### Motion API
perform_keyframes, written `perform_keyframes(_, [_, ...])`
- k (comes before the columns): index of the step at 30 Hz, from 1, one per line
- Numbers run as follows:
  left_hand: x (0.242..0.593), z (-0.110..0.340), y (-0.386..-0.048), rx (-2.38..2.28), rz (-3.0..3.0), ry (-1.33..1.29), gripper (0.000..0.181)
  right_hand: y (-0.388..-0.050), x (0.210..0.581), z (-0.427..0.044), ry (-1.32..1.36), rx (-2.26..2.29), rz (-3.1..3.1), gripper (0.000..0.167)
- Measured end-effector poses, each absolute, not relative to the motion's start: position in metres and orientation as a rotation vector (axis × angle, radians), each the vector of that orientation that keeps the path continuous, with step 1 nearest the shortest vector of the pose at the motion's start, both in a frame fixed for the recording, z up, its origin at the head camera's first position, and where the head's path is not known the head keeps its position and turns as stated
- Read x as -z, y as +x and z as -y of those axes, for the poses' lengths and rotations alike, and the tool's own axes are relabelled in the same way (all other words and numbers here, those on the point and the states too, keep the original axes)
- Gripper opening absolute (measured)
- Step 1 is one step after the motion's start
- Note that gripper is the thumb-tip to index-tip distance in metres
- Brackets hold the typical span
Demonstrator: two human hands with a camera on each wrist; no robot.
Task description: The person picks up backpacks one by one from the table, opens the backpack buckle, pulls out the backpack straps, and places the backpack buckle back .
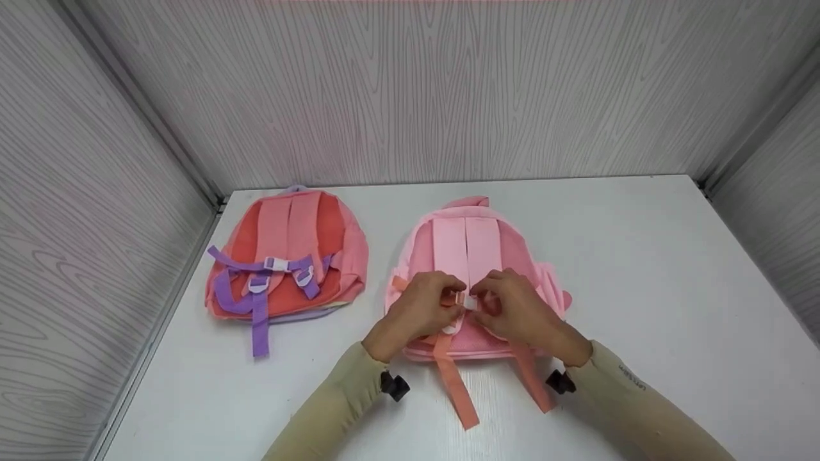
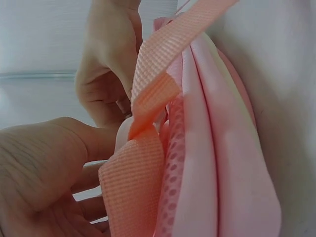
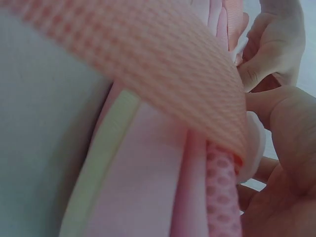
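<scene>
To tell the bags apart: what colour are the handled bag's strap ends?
The strap ends are orange, clearest in the head view.

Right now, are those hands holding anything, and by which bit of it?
Yes: the small white plastic buckle on the light-pink fabric backpack. The left hand pinches its left end; the right hand, its right end.

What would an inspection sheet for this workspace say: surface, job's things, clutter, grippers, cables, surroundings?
Surface: white table, plain flat top.
Job's things: pink backpack, straps up; white buckle, whether clasped cannot be told; orange strap ends extend past the backpack's near edge.
Clutter: coral backpack with purple straps, apart, to the left.
Grippers: left hand and right hand pinch the white buckle from opposite sides.
Cables: nothing seen.
Surroundings: grey wood-grain panels at the back and both sides.
</scene>
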State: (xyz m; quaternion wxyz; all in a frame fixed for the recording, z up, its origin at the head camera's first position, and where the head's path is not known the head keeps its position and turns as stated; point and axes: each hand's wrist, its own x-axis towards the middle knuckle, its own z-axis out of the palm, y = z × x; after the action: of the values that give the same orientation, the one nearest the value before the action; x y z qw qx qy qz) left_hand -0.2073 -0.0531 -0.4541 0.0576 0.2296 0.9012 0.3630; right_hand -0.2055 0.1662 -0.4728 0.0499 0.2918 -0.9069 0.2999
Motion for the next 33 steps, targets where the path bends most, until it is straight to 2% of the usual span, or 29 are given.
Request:
perform_keyframes(8, [0.4569, 0.0543, -0.2083, -1.122, -2.736, 0.737, 0.027, -0.2055, 0.4752, -0.1633, 0.869, -0.903, 2.753, 0.022])
perform_keyframes(19, [0.4569, 0.0558, -0.2068, -1.136, -2.740, 0.705, 0.026, -0.2063, 0.4780, -0.1651, 0.896, -0.982, 2.692, 0.018])
perform_keyframes(33, [0.4628, 0.0601, -0.2054, -1.290, -2.747, 0.799, 0.023, -0.2026, 0.4794, -0.1663, 0.900, -1.011, 2.584, 0.015])
